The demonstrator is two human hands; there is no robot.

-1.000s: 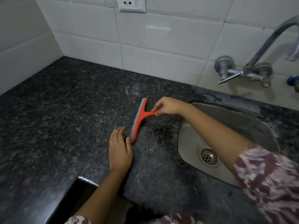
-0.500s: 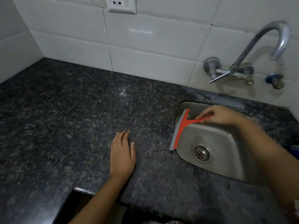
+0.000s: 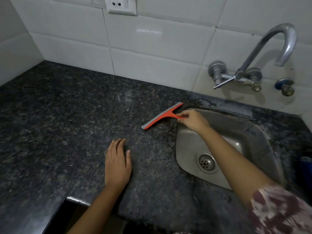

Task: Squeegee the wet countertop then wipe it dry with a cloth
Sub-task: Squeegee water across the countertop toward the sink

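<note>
An orange squeegee (image 3: 162, 115) with a grey rubber blade rests on the dark speckled granite countertop (image 3: 67, 124), just left of the sink's back corner, blade slanted from near-left to far-right. My right hand (image 3: 192, 121) pinches its short handle, reaching across the sink. My left hand (image 3: 117, 163) lies flat on the countertop near the front edge, fingers together, holding nothing. No cloth is in view.
A steel sink (image 3: 236, 141) with a drain (image 3: 206, 162) is set into the counter at right. A wall tap (image 3: 253, 65) curves over it. White tiles and a socket (image 3: 121, 5) line the back wall. A blue object (image 3: 306, 163) shows at the right edge.
My right hand dragged the squeegee right to the sink's rim, then carried it back onto the counter behind the sink's left corner. My left hand stayed flat in place.
</note>
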